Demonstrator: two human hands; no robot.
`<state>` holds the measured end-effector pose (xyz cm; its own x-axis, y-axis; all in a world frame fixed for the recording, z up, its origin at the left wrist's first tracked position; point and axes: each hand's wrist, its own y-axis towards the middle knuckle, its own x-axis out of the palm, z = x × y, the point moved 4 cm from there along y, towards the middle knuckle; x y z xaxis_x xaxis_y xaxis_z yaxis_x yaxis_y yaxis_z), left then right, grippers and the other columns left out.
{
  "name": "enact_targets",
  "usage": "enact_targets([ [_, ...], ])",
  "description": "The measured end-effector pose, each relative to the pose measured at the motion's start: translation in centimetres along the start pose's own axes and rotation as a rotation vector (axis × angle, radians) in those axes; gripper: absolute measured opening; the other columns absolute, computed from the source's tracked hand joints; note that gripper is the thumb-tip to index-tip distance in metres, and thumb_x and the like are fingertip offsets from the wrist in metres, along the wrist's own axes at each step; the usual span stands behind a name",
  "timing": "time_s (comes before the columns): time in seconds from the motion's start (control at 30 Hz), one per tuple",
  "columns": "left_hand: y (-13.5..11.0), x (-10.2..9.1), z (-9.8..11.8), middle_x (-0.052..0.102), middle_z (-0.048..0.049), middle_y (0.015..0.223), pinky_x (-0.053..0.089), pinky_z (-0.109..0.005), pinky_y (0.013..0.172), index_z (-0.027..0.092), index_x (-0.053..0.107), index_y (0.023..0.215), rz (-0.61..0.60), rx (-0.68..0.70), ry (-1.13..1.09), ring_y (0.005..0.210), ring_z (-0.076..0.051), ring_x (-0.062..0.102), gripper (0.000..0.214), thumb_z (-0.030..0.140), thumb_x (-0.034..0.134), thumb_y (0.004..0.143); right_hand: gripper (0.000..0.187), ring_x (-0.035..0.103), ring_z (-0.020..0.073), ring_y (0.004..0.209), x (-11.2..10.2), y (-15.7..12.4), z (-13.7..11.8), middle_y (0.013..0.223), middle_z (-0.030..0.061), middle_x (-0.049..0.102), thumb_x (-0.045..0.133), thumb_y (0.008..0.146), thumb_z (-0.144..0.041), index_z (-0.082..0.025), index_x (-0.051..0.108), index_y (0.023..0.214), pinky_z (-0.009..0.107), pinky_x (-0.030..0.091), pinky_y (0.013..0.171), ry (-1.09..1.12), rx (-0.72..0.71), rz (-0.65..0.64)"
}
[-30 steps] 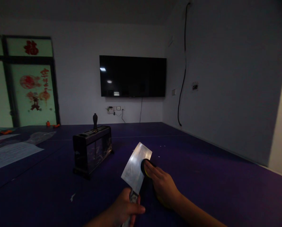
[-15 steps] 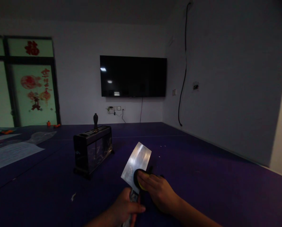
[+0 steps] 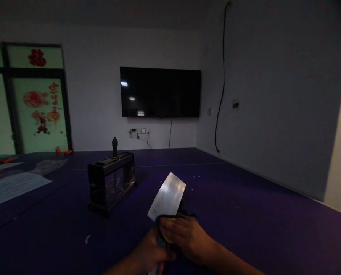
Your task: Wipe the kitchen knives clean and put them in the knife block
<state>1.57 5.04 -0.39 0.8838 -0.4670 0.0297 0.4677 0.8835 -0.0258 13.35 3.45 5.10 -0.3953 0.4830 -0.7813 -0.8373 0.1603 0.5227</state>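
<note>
A broad-bladed cleaver points up and away over the purple table, light glinting off its metal. My left hand is wrapped round its handle, most of which is hidden by the fingers. My right hand is closed on a black and yellow cloth, pressed against the blade's lower end near the handle. Part of the cloth hangs out behind the blade on the right. A black knife block with clear side panels stands to the left, and one dark handle rises from its top.
Paper sheets and a clear plastic bag lie on the purple table at the left. Small white scraps dot its surface. Orange items sit at the far edge. Behind hang a television and a black cable.
My right hand has slid the cloth down the blade toward the handle and my left hand. The cleaver has shifted slightly to the right.
</note>
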Motion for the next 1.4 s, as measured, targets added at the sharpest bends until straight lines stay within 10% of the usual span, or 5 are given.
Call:
enact_targets([
  [1.4, -0.4, -0.2, -0.4, 0.048, 0.0109, 0.047, 0.027, -0.017, 0.031, 0.018, 0.04, 0.078, 0.05, -0.131, 0.072, 0.027, -0.003, 0.036, 0.049, 0.033, 0.074, 0.047, 0.046, 0.05, 0.0199, 0.104, 0.8, -1.7, 3.0, 0.132, 0.0127, 0.039, 0.034, 0.083, -0.011, -0.012, 0.036, 0.129, 0.032, 0.047, 0.081, -0.042, 0.209, 0.034],
])
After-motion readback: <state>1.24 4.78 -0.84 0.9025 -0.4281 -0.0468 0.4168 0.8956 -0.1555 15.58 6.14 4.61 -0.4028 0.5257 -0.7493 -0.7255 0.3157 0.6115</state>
